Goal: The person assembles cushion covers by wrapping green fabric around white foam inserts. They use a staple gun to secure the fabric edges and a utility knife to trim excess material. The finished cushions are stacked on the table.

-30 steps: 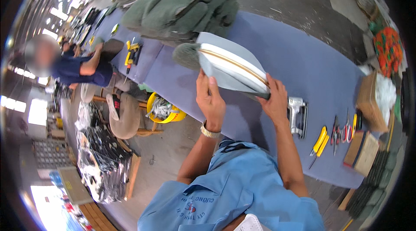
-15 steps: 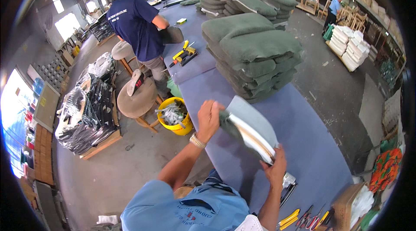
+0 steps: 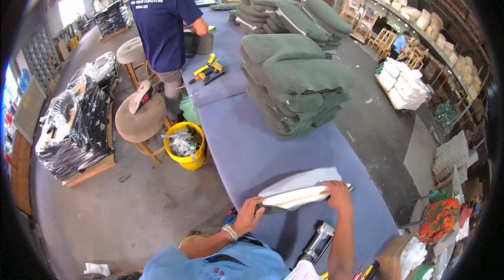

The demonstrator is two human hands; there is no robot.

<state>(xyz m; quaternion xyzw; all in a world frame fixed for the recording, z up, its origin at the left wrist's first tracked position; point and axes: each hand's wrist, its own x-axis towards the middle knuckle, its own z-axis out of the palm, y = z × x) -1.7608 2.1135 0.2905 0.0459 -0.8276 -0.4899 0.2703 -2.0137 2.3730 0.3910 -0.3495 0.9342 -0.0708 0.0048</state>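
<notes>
Between my two hands is a seat cushion (image 3: 299, 191), seen edge-on, with a pale grey-white face, a white layer, a thin tan board edge and dark green cloth. My left hand (image 3: 248, 217) grips its left end near the table's front edge. At the right end, my right hand (image 3: 338, 195) is closed over the rim, fingers partly hidden behind it. A silver-and-black staple gun (image 3: 318, 242) lies on the table, close to my right forearm. Farther up the table stands a tall stack of green cushions (image 3: 299, 75).
The long table has a blue-grey cover (image 3: 236, 159). A yellow bucket of scraps (image 3: 185, 146) and round stools (image 3: 139, 117) stand left. A co-worker in dark blue (image 3: 163, 23) is at the far left side, near yellow tools (image 3: 208, 70). A cardboard box (image 3: 396, 259) sits lower right.
The cushion has been lowered and turned from steeply slanted to nearly level, its pale face now on the far side. Both hands have moved with it, still gripping its ends. My view has shifted.
</notes>
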